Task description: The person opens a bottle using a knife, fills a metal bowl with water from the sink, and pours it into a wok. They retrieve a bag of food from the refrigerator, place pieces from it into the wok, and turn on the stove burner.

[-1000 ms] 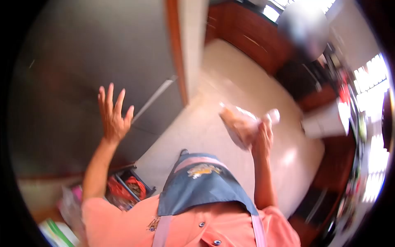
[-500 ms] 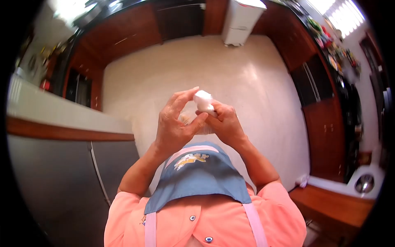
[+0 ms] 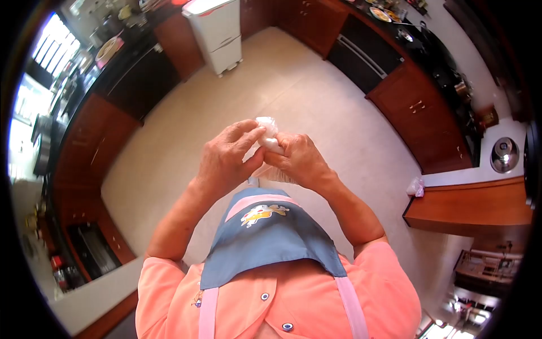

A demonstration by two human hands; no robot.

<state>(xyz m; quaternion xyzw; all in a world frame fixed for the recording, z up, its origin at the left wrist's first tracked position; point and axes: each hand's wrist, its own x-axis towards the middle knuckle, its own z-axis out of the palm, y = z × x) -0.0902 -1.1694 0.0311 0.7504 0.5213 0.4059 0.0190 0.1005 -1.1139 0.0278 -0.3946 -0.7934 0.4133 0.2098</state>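
Observation:
A clear plastic bag [image 3: 274, 173] hangs below my hands, its white bunched top [image 3: 267, 125] sticking up between them. My right hand [image 3: 300, 160] is closed round the neck of the bag. With fingertips and thumb at the bunched top, my left hand [image 3: 228, 157] pinches the white plastic from the other side. What the bag holds is mostly hidden behind my hands. Just below them is the blue apron [image 3: 271, 243] over a pink shirt.
A white wheeled bin [image 3: 217, 37] stands at the far cabinets. Dark red cabinets [image 3: 420, 107] and black counters curve round the pale floor [image 3: 169, 113]. To the right are a wooden-edged ledge [image 3: 468, 204], a round metal lid [image 3: 504, 154] and a small plastic bag [image 3: 416, 187].
My left hand, raised and empty one second ago, has come to the bag in my right hand and pinches its top. The view has swung right, away from the grey refrigerator.

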